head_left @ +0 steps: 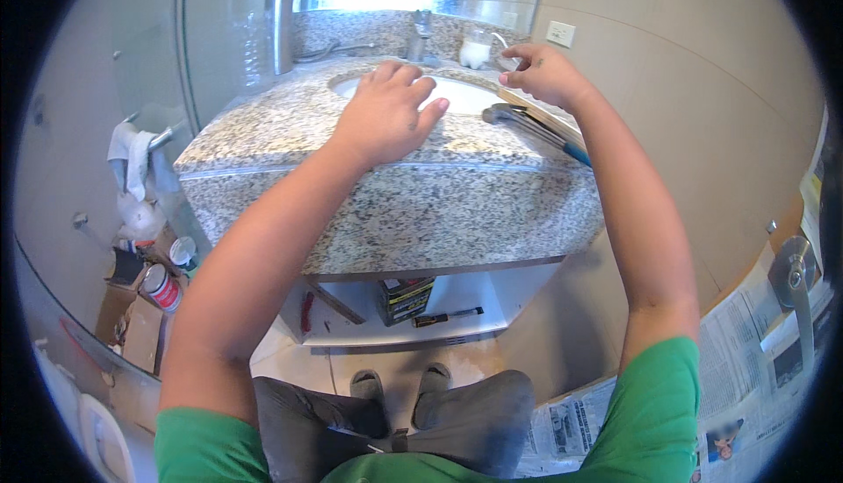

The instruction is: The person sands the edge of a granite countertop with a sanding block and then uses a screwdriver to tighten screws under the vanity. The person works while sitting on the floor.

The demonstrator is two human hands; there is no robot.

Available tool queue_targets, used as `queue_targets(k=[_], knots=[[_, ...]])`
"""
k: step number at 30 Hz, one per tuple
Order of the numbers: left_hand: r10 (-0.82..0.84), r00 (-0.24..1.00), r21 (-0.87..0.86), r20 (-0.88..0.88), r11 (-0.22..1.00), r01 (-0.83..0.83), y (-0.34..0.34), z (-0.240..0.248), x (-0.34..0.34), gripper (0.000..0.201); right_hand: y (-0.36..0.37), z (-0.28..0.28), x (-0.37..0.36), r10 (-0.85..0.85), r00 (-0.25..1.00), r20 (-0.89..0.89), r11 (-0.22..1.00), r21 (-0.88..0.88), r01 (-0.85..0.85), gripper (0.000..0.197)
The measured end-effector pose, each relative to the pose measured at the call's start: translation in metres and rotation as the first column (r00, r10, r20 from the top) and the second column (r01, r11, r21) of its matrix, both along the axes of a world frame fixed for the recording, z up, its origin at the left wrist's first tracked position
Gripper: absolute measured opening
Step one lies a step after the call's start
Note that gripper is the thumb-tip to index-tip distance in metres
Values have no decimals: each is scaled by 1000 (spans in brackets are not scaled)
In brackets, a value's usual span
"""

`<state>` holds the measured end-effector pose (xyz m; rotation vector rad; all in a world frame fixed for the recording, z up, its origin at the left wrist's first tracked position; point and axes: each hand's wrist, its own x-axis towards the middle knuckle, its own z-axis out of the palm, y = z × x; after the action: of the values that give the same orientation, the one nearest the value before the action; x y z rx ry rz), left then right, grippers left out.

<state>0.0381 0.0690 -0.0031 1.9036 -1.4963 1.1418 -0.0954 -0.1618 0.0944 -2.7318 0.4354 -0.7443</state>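
The left hand (386, 114) is resting flat and empty on the granite worktop (395, 211) beside the sink (457, 94). The right hand (544, 70) is hovering loosely curled, empty, just above the wrench (527, 123) lying at the worktop's right edge.

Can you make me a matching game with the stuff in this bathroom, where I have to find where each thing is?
Things:
1. left hand
2. steel bottle
3. wrench
4. white cloth

Places:
A. hanging on the rail at the left wall
B. lying on the counter's right side, below the right hand
C. flat on the granite counter by the sink
D. standing upright at the back left of the counter

Pairs: 1-C, 2-D, 3-B, 4-A
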Motion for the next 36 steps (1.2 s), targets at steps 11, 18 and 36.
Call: queue_targets(k=[11,18,36], knots=[[-22,997,-25,77,999,24,1,-3,0,42,26,-13,40,83,996,19,992,95,-85,63],[-52,998,36,38,998,51,0,-6,2,39,96,9,81,355,900,252,935,-99,-341,64],[-148,988,244,-48,957,155,19,12,-12,48,193,-3,146,355,935,7,921,-172,-348,62]])
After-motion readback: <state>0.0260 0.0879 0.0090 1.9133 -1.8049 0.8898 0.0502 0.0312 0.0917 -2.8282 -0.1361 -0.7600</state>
